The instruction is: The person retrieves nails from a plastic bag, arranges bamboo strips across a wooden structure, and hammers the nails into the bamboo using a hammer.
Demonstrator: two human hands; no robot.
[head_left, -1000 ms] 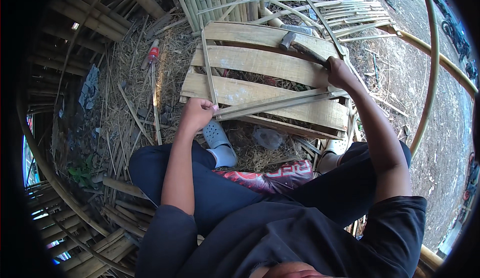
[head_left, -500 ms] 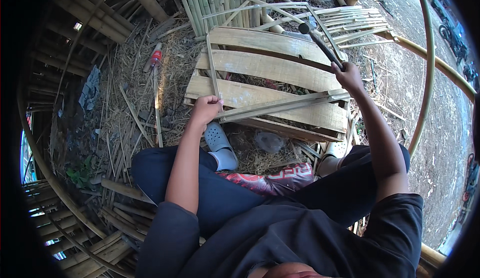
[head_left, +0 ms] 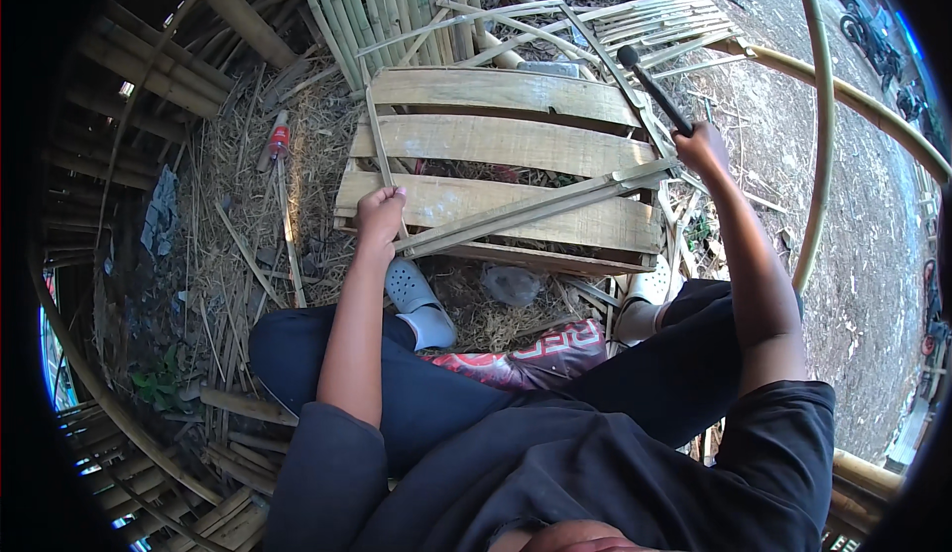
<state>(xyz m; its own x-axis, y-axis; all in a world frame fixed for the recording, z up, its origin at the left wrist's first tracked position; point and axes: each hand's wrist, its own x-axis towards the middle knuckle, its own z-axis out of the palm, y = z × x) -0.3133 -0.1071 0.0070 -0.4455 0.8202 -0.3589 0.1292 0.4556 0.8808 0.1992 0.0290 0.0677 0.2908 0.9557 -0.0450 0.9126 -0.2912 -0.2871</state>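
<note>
A four-sided frame of thin bamboo strips (head_left: 526,207) lies tilted across a slatted wooden crate (head_left: 496,139) in front of me. My left hand (head_left: 380,215) is closed around the frame's left strip, close to its near left corner. Beyond the frame's near right corner, my right hand (head_left: 702,148) grips the handle of a dark hammer (head_left: 656,91). The hammer's head points up and away to the left, beside the frame's right strip and apart from the near right joint. My right fingers are partly hidden by the back of the hand.
A bamboo slat panel (head_left: 387,21) leans behind the crate, with another slatted piece (head_left: 664,31) at its right. A red-labelled bottle (head_left: 280,140) lies among straw and strips on the left. Curved bamboo poles (head_left: 821,125) rise at the right. A crumpled clear bag (head_left: 511,284) sits between my feet.
The whole view has shifted, so the crate and frame appear farther left. Relative to them, my right hand and the hammer have moved right. My left hand keeps its hold on the frame.
</note>
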